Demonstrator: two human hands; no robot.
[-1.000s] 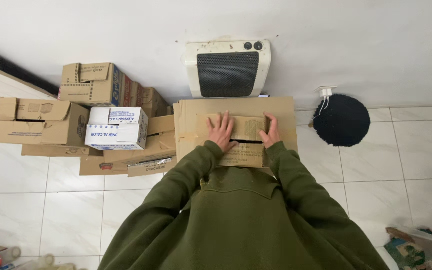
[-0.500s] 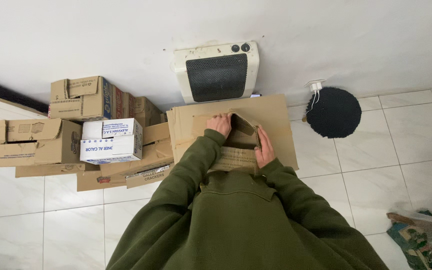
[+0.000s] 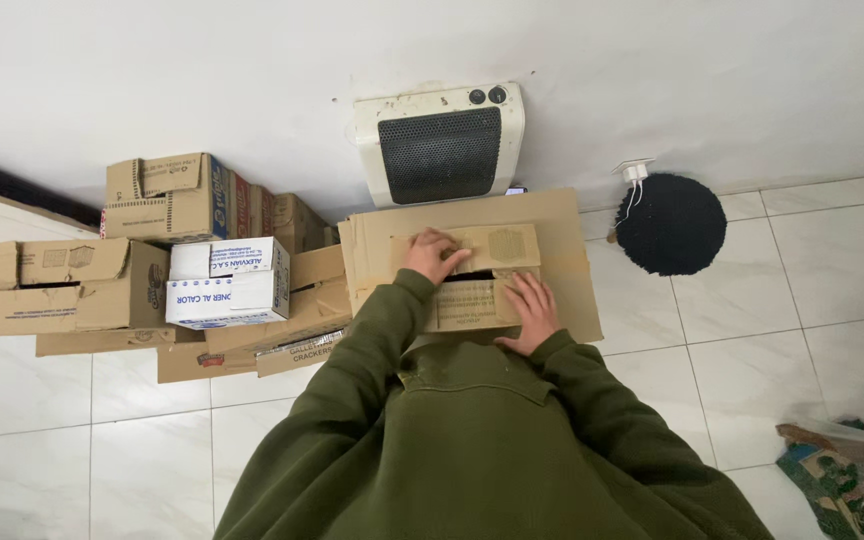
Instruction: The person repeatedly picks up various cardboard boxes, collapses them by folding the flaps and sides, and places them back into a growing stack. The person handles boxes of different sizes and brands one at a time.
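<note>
Item: small cardboard box (image 3: 482, 278), atop a stack of flattened cardboard (image 3: 567, 265) before the heater (image 3: 440, 143). Left hand (image 3: 432, 255) fingers curl on the far flap; right hand (image 3: 529, 312) lies flat on the near flap (nothing gripped). Risk, judged: flaps may spring open, or the box may slide off the stack.

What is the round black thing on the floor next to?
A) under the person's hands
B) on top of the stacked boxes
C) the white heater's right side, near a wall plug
C: the round black thing lies on the tiles right of the white heater, just below a white plug in the wall.
</note>
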